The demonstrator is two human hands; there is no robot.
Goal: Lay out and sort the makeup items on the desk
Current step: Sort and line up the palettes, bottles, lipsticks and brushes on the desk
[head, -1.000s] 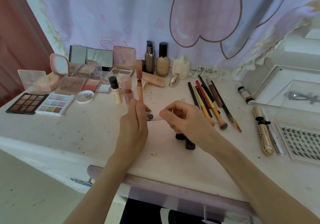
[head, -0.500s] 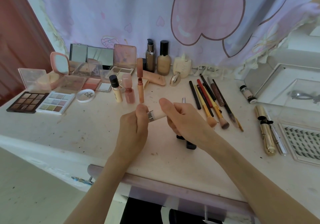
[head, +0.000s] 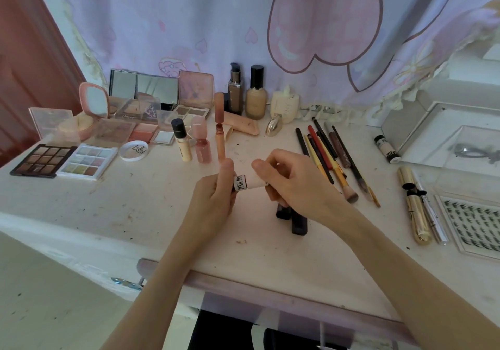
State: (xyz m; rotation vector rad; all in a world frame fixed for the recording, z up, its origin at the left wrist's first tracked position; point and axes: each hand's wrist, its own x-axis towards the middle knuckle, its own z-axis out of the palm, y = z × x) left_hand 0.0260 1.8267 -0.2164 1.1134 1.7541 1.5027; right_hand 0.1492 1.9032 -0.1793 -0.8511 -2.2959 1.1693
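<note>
Both hands grip one small pale tube [head: 250, 183] above mid desk [head: 135, 209]: left hand [head: 216, 198] its dark cap end, right hand [head: 295, 184] its body. Sorting under way; next, likely stand it among far-left bottles [head: 184, 144].

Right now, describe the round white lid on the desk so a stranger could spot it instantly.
Start at the two eyeshadow palettes at the desk's left edge: the dark brown palette and the pastel palette beside it. Just right of the pastel one lies the round white lid, flat on the desk. It is the only round, flat piece there, with dark lettering on top; its neighbours are square compacts or upright bottles.
</note>
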